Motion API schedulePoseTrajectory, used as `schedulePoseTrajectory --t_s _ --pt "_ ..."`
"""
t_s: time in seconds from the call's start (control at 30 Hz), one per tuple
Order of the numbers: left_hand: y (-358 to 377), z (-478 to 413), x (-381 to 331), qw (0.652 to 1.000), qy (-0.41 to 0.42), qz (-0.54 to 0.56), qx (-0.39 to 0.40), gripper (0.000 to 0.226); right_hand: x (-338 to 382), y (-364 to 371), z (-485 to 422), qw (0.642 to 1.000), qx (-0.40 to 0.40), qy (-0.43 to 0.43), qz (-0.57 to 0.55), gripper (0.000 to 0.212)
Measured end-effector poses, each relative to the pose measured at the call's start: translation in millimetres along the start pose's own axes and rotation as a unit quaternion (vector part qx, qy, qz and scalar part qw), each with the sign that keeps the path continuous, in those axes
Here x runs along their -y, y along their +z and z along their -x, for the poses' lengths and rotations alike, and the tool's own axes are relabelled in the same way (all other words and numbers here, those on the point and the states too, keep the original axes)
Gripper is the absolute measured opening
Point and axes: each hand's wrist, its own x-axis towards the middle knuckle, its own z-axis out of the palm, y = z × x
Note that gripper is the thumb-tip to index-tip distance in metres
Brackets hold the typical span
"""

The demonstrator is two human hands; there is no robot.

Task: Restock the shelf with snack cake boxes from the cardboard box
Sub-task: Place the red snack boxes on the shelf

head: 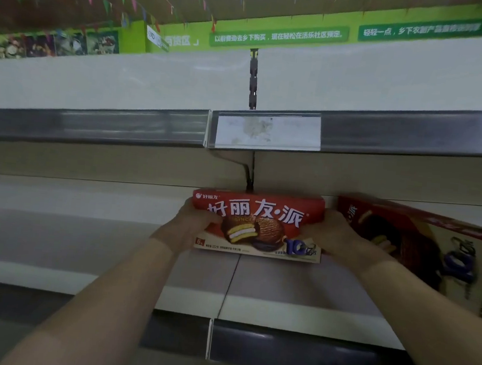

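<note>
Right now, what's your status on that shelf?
Left hand and right hand grip the snack cake box, upright on the shelf. Second box sits right. Nothing blocking.

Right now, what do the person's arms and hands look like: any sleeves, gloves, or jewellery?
Both forearms are bare up to the frame's edge, with no sleeves in view. The left hand and right hand are ungloved; no watch, bracelet or ring shows, though the picture is somewhat blurred.

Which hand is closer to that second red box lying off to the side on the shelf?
The right hand. It sits right beside the second box, between it and the held box. The left hand grips the held box's far end.
</note>
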Motion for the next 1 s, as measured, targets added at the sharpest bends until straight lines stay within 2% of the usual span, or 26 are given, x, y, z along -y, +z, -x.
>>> schedulePoseTrajectory --t_s 0.1,0.3,0.43,0.6,0.67,0.73,0.8,0.87,0.93,1.0 --pt "11.6 -17.4 4.2 0.999 0.029 0.03 -0.023 0.05 -5.0 10.9 -28.3 0.999 -0.043 0.005 0.003 0.029" --pt "32.6 -38.7 21.5 0.995 0.048 0.052 -0.068 0.086 -25.2 30.0 -51.5 0.993 -0.116 -0.022 -0.009 0.059" --pt "36.9 -47.4 34.0 0.991 0.091 0.038 -0.089 0.088 -28.1 29.8 -48.0 0.991 -0.126 -0.034 0.025 0.068" --pt "37.2 -45.9 38.1 0.986 0.12 -0.029 -0.114 0.086 -29.4 28.4 -50.4 0.988 -0.132 -0.031 0.078 0.066" --pt "36.1 -37.6 35.9 0.965 0.14 -0.144 -0.169 0.096 -28.2 27.9 -46.7 0.989 -0.122 -0.012 0.079 0.061" --pt "35.7 -24.7 29.1 0.911 0.21 -0.275 -0.226 0.099 -20.9 26.5 -34.7 0.988 -0.133 0.0 0.079 0.067" --pt "40.7 -8.8 19.3 0.853 0.307 -0.348 -0.239 0.091 -11.6 20.7 -16.8 0.98 -0.167 -0.029 0.109 0.075" --pt "56.1 3.7 12.7 0.821 0.383 -0.365 -0.217 0.084 -2.1 10.3 6.9 0.966 -0.169 -0.096 0.168 0.07" --pt "77.9 19.5 7.0 0.828 0.41 -0.344 -0.169 0.08 5.1 -4.7 31.0 0.944 -0.132 -0.147 0.262 0.058" --pt "99.2 35.5 0.8 0.86 0.403 -0.291 -0.117 0.077 12.9 -23.8 51.7 0.9 -0.11 -0.178 0.382 0.049"
